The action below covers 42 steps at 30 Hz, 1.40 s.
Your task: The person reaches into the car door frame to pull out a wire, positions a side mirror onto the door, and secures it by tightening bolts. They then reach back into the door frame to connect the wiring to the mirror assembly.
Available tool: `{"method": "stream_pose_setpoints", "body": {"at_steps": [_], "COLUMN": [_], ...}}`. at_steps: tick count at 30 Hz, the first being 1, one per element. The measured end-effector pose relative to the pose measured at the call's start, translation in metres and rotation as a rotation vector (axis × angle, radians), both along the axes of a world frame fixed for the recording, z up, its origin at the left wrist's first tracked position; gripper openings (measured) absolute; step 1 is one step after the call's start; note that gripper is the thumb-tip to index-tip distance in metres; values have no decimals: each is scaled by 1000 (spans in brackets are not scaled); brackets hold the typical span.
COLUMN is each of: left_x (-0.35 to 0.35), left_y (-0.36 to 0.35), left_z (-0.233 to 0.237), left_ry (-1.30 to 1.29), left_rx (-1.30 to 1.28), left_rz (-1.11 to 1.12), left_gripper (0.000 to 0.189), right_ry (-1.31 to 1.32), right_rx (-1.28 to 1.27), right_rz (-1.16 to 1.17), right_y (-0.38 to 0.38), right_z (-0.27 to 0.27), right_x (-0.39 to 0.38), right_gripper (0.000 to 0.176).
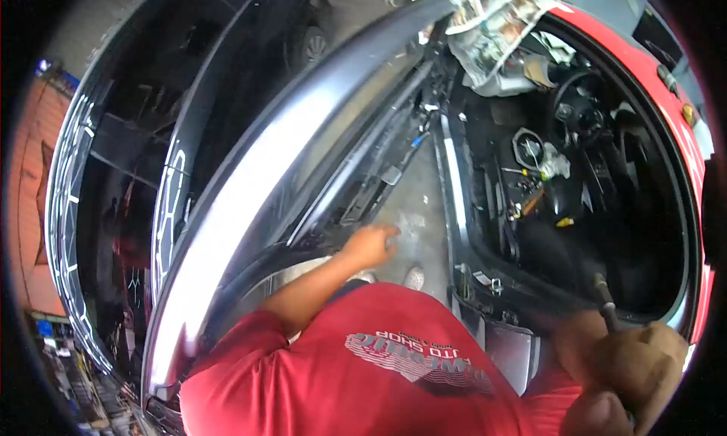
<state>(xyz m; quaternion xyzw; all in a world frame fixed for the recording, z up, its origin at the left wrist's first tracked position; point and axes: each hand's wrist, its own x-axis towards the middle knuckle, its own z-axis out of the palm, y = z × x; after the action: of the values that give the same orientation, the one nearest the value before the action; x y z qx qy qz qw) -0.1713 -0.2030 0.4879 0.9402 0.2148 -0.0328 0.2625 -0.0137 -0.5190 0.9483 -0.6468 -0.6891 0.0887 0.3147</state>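
My left hand (369,245) hangs beside the inner side of an open car door (250,163), its fingers loosely bent and apart with nothing in them. Close to the camera at the lower right, my right hand (644,364) is blurred and closed around a tool with a dark shaft (608,309) and a lighter tip. The tool points up towards the car's interior, and its handle is hidden in the hand. Beyond it is the door opening, with a bare sill (458,186) and a steering wheel (579,107).
Loose tools, among them a yellow-handled one (522,172), lie inside the car near a round speaker-like part (528,148). Printed paper (492,38) covers part of the car at the top. A black car (136,148) stands to the left.
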Motion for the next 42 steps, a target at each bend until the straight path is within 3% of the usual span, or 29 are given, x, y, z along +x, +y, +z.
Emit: {"method": "stream_pose_setpoints", "body": {"at_steps": [2, 3, 4, 5, 6, 7, 8, 10, 11, 12, 14, 16, 18, 20, 24, 31, 35, 38, 40, 42], "left_x": [-22, -29, -36, -38, -40, -42, -49, -65, -70, -77, -101, -116, -125, -128, -128, -127, -122, -123, -122, -116], "left_y": [2, 5, 4, 3, 7, 12, 14, 12, 12, 13, 19, 11, 7, 5, -3, -13, -11, 0, 6, 5], "left_z": [4, 9, 13, 33, 43, 51, 58, 73, 81, 86, 88, 95, 101, 104, 110, 104, 105, 97, 95, 101], "left_ry": [50, 66, 85, 81, 74, -29, -131, -193, -255, -261, -272, -274, -374, -428, -388, -279, -247, -230, -217, -168], "left_rx": [-5, -14, -34, -42, -49, 11, 67, 75, 90, 82, 404, 406, 539, 498, 515, 506, 541, 497, 492, 462], "left_rz": [-10, -23, -47, -7, -41, -48, -52, -62, -37, -75, -33, -46, -39, -70, -64, -4, 29, 21, 38, 120], "left_gripper": [43, 43, 43, 41, 41, 42, 42, 41, 41, 41, 44, 45, 45, 46, 49, 59, 70, 69, 69, 67], "right_ry": [42, -291, 540, -360, -285, -81, -175, 226, 322, 309, 425, 441, 425, 451, 485, 529, 669, 772, 750, 654], "right_rx": [-38, 460, 492, 505, 576, 357, 341, -21, -15, -10, -212, -271, -540, -587, -690, -582, -604, -422, -131, -131], "right_rz": [-47, -408, -595, -386, -348, -492, -519, -326, -345, -361, -423, -473, -391, -399, -417, -463, -565, -621, -680, -687], "right_y": [-12, -8, -31, -21, 7, 8, 7, 8, 12, 13, 21, 18, 13, 12, 23, 2, -19, -17, 5, 35], "right_z": [-1, -60, -92, -105, -110, -117, -143, -190, -221, -256, -300, -354, -392, -425, -410, -434, -481, -489, -510, -499], "right_x": [-19, -32, -55, -24, -38, -54, -58, -62, -76, -89, -126, -162, -197, -225, -251, -237, -222, -200, -180, -139], "right_gripper": [32, 17, 17, 18, 18, 18, 22, 22, 17, 16, 20, 22, 27, 29, 35, 28, 28, 27, 21, 16]}}
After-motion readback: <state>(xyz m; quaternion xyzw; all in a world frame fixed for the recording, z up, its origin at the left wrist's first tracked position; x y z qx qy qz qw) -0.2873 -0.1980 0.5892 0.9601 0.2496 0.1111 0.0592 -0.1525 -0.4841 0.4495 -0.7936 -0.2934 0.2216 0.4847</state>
